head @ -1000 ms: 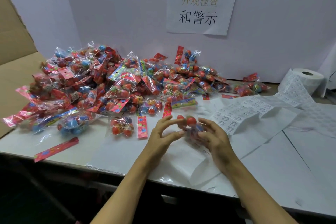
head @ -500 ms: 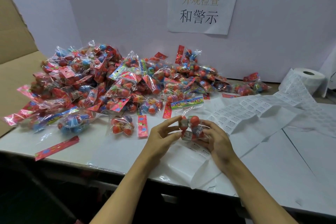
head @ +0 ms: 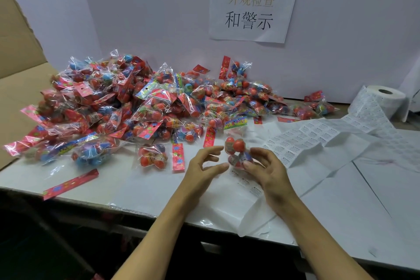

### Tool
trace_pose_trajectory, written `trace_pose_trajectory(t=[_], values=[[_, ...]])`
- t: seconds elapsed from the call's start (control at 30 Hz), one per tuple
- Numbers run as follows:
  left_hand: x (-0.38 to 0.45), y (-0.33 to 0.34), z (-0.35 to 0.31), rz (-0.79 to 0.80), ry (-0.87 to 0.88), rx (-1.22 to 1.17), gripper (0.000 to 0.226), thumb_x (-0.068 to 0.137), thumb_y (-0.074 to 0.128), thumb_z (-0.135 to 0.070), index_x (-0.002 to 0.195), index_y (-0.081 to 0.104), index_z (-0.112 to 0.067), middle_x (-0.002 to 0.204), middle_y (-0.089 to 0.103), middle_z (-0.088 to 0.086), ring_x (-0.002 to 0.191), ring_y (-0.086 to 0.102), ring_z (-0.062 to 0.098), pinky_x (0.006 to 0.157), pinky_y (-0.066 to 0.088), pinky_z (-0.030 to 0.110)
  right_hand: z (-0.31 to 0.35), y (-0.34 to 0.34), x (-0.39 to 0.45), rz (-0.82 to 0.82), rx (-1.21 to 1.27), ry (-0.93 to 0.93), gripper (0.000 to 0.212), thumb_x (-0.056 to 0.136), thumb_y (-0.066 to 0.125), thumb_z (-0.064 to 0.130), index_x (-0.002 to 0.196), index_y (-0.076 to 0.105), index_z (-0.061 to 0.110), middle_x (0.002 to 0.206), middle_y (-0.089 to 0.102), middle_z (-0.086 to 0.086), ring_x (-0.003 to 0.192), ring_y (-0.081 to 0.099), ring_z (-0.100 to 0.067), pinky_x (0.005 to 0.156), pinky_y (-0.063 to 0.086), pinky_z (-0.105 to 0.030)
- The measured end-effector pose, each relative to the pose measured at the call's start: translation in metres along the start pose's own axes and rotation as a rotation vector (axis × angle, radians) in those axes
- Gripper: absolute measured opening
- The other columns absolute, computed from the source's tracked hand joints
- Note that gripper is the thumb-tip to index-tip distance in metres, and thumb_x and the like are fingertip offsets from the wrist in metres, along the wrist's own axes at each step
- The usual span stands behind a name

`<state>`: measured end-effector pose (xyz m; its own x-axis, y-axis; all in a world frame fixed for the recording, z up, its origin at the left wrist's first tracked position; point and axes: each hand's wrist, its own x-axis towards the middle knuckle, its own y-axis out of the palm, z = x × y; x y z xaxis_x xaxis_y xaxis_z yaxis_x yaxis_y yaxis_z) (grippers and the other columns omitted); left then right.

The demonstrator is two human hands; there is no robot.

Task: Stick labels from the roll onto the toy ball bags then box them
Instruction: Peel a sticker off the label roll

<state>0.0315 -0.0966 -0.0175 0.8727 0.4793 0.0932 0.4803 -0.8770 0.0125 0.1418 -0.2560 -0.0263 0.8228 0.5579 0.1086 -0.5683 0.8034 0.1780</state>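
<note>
My right hand grips a clear bag of red toy balls just above the table, thumb and fingers curled round its lower part. My left hand hovers beside the bag on its left. Its fingers are loosely spread, with the tips a hair away from the plastic. A large pile of ball bags with red and blue balls covers the table's left and middle. The label roll stands at the far right. Its strip of printed labels trails across the table toward my hands.
An open cardboard box stands at the left edge of the table. Loose red header cards lie near the front edge. White backing paper lies under my hands. A paper sign hangs on the white back wall.
My left hand has let go of the bag and its fingers have spread. The right hand has turned the bag slightly and keeps holding it.
</note>
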Motion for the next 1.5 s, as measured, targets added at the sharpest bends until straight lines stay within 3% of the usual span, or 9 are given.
trace_pose_trajectory(t=[0.13,0.33,0.43,0.53,0.73,0.97,1.17,1.3,1.5], values=[[-0.001,0.0,-0.002,0.097,0.022,-0.005,0.047,0.08,0.078,-0.036,0.126,0.067,-0.029,0.123,0.071,-0.01,0.112,0.069,0.007,0.089,0.056,0.02,0.007,0.002,-0.005,0.142,-0.087,-0.068,0.032,0.08,0.082,0.015,0.111,0.076,0.018,0.122,0.073,0.001,0.119,0.066,-0.014,0.091,0.057,-0.028],[0.002,-0.002,0.005,0.032,0.02,-0.015,0.039,0.089,0.078,-0.009,0.124,0.067,-0.022,0.118,0.075,0.001,0.113,0.069,0.019,0.098,0.056,0.035,0.005,0.0,-0.004,0.172,-0.117,-0.064,0.016,0.079,0.081,0.02,0.094,0.082,0.019,0.121,0.073,0.004,0.115,0.068,-0.015,0.082,0.055,-0.024],[0.004,-0.002,0.007,0.019,-0.031,-0.123,0.045,0.091,0.074,-0.002,0.128,0.06,-0.024,0.116,0.076,0.004,0.109,0.072,0.023,0.086,0.058,0.029,0.004,0.001,-0.004,0.074,-0.162,-0.079,0.023,0.076,0.08,0.028,0.099,0.08,0.026,0.106,0.075,0.011,0.098,0.067,-0.01,0.071,0.052,-0.018],[0.007,-0.003,0.01,0.026,-0.076,-0.157,0.051,0.093,0.071,-0.002,0.134,0.053,-0.027,0.113,0.077,0.005,0.106,0.073,0.027,0.092,0.057,0.036,0.002,0.003,-0.001,-0.032,-0.154,-0.025,0.047,0.071,0.088,0.034,0.114,0.071,0.028,0.111,0.07,0.006,0.093,0.062,-0.011,0.064,0.051,-0.022],[0.009,-0.004,0.01,0.01,-0.102,-0.2,0.05,0.092,0.073,-0.014,0.135,0.054,-0.03,0.109,0.078,0.0,0.096,0.076,0.018,0.071,0.055,0.02,0.003,0.003,-0.002,0.059,-0.147,0.002,0.021,0.087,0.074,0.025,0.108,0.073,0.025,0.1,0.078,0.006,0.092,0.072,-0.006,0.068,0.053,-0.017],[0.009,-0.003,0.013,-0.063,-0.086,-0.219,0.035,0.096,0.069,-0.009,0.129,0.062,-0.019,0.12,0.075,0.004,0.105,0.075,0.023,0.084,0.059,0.032,-0.002,0.0,0.001,0.014,-0.109,0.007,0.025,0.086,0.077,0.011,0.105,0.075,0.026,0.103,0.078,0.002,0.096,0.072,-0.012,0.07,0.054,-0.022],[0.006,-0.003,0.008,-0.024,-0.052,-0.18,0.027,0.098,0.065,-0.007,0.118,0.07,-0.024,0.11,0.078,0.001,0.099,0.076,0.018,0.074,0.058,0.023,0.0,0.0,0.0,0.031,-0.117,-0.011,0.029,0.086,0.078,0.012,0.101,0.077,0.037,0.103,0.078,0.002,0.096,0.073,-0.013,0.069,0.055,-0.022],[0.006,-0.003,0.007,-0.01,-0.041,-0.169,0.028,0.098,0.066,-0.009,0.122,0.069,-0.024,0.113,0.078,0.003,0.104,0.075,0.022,0.087,0.058,0.036,0.0,0.0,0.0,0.024,-0.108,-0.016,0.026,0.087,0.077,0.01,0.103,0.076,0.03,0.103,0.078,0.0,0.095,0.072,-0.014,0.067,0.055,-0.022],[0.0,-0.001,-0.001,0.081,0.003,-0.155,0.049,0.081,0.081,-0.042,0.127,0.065,-0.045,0.114,0.074,0.0,0.108,0.073,0.019,0.085,0.058,0.027,0.0,-0.002,0.001,0.009,-0.049,-0.017,0.028,0.087,0.077,0.014,0.106,0.076,0.034,0.11,0.077,-0.001,0.101,0.072,-0.013,0.069,0.054,-0.02]])
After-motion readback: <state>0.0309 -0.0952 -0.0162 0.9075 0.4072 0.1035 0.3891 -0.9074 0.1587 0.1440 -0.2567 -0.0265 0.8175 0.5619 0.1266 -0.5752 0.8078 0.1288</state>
